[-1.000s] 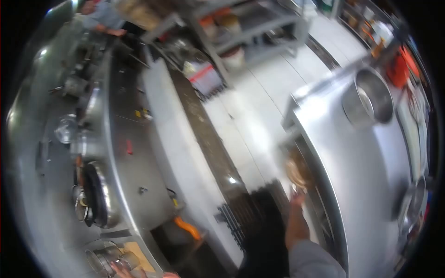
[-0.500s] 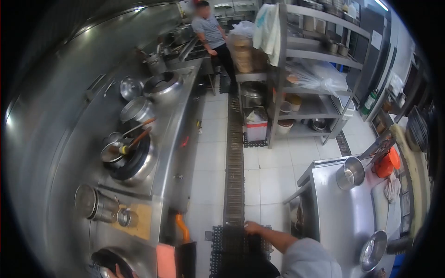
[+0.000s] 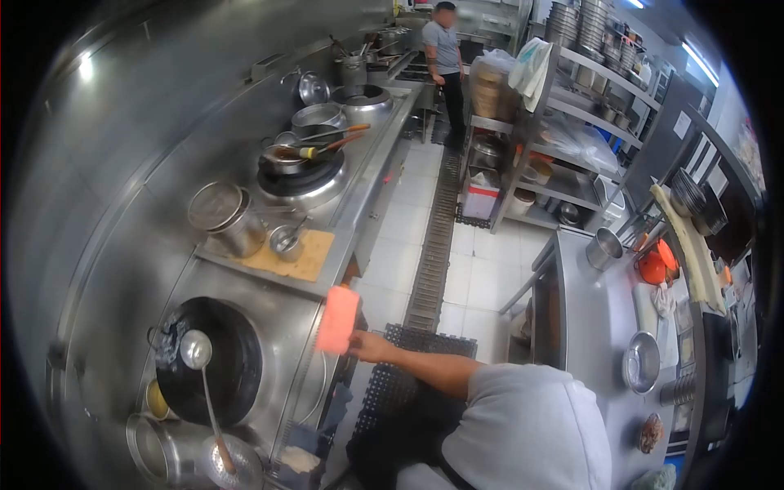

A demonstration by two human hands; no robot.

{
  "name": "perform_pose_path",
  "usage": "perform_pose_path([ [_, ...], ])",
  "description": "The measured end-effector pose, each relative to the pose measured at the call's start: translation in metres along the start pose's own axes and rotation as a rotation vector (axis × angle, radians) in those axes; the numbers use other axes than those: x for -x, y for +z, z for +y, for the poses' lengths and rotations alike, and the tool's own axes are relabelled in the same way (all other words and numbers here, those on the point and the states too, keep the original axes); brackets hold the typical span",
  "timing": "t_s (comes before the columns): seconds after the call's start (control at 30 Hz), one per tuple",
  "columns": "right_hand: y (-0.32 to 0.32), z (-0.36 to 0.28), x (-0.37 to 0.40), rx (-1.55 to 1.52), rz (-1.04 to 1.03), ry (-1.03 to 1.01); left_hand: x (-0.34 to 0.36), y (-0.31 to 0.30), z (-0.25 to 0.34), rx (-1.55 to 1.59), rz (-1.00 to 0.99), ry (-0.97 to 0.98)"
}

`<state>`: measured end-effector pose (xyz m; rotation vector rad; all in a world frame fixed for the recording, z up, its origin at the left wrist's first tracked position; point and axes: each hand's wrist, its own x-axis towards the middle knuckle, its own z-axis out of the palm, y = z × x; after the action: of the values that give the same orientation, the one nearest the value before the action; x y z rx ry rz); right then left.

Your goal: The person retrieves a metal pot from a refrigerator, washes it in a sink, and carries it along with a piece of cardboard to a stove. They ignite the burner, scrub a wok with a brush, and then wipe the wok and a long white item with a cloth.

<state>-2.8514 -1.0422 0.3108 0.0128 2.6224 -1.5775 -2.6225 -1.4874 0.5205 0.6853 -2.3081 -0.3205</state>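
My right hand (image 3: 369,346) reaches across from the grey-sleeved arm, its closed fingers at the lower right edge of a salmon-pink cloth (image 3: 336,318). The cloth hangs at the front edge of the steel stove counter (image 3: 278,298). My left hand is out of view. Left of the cloth, a black wok (image 3: 245,359) sits on the stove, with a long-handled ladle (image 3: 196,349) resting in it. Below the wok are a round perforated skimmer (image 3: 233,464) and a steel pot (image 3: 151,449).
A strainer on a pot (image 3: 216,206) and a small steel pot (image 3: 286,243) stand on a tan board (image 3: 310,255). A steel table (image 3: 584,302) holds bowls on the right. A person (image 3: 443,53) stands at the far end, beyond the floor grate (image 3: 430,269).
The view has swung left, showing more of the stove and wok. My right hand has moved from over the floor to the pink cloth; my left hand has left the view.
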Motion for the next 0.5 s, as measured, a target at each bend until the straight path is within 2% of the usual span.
perform_pose_path([
  [0.07,0.015,-0.037,-0.006,0.169,0.036,-0.169,0.000,-0.022,-0.008,0.084,-0.050,-0.122],
  [0.13,0.004,-0.106,-0.010,-0.034,-0.131,0.058,-0.001,-0.035,-0.012,0.156,-0.111,-0.245],
  [0.17,0.006,-0.117,-0.019,-0.030,-0.134,0.056,0.000,-0.040,-0.012,0.179,-0.161,-0.317],
  [0.2,0.012,-0.128,-0.026,-0.015,-0.094,-0.046,0.005,-0.033,-0.021,0.191,0.025,-0.117],
  [0.23,0.021,-0.140,-0.031,-0.004,-0.058,-0.153,0.008,-0.031,-0.031,0.184,0.036,-0.123],
  [0.3,0.031,-0.163,-0.035,-0.012,-0.039,-0.176,0.020,-0.019,-0.053,0.283,0.009,-0.110],
  [0.33,0.035,-0.170,-0.030,-0.031,-0.009,-0.175,0.031,0.006,-0.091,0.245,0.035,-0.004],
  [0.37,0.038,-0.176,-0.027,-0.036,-0.008,-0.174,0.039,0.011,-0.089,0.241,0.035,0.000],
  [0.43,0.041,-0.186,-0.026,-0.120,-0.054,-0.163,0.054,0.013,-0.073,0.018,-0.081,-0.004],
  [0.5,0.041,-0.186,-0.028,-0.130,-0.019,-0.202,0.061,0.062,-0.101,0.720,-0.713,-0.092],
])
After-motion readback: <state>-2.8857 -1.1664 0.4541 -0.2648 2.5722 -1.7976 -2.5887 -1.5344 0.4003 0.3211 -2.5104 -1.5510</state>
